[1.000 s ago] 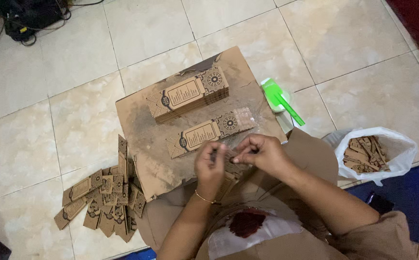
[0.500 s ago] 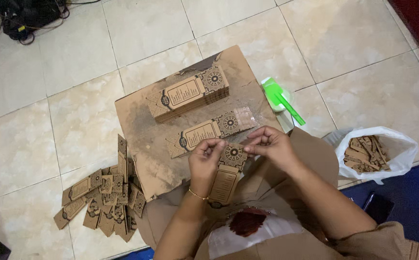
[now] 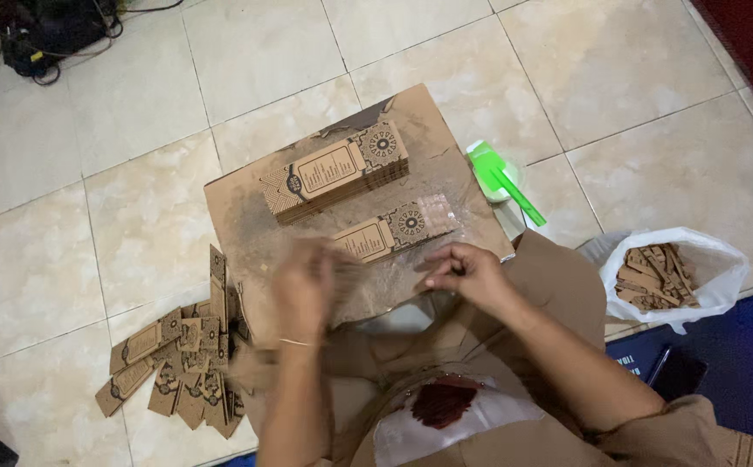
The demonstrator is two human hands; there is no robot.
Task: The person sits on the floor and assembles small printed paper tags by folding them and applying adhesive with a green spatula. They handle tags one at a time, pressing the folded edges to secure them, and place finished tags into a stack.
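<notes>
Cardboard sleeve (image 3: 391, 232) lies flat on the brown board (image 3: 246, 216), looking light, thin, easily creased; best pinched at its edges. Right hand (image 3: 467, 275) fingers curl nearly closed beside it; left hand (image 3: 307, 285) is blurred, grip unclear.

Open tile lies beyond my cardboard sheet (image 3: 246, 203); box stack (image 3: 337, 171) ahead, green scoop (image 3: 499, 177) right, loose boxes (image 3: 177, 363) left.

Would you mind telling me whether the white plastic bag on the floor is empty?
No, the white bag sits open on the tiles and holds a heap of brown cardboard pieces.
</notes>
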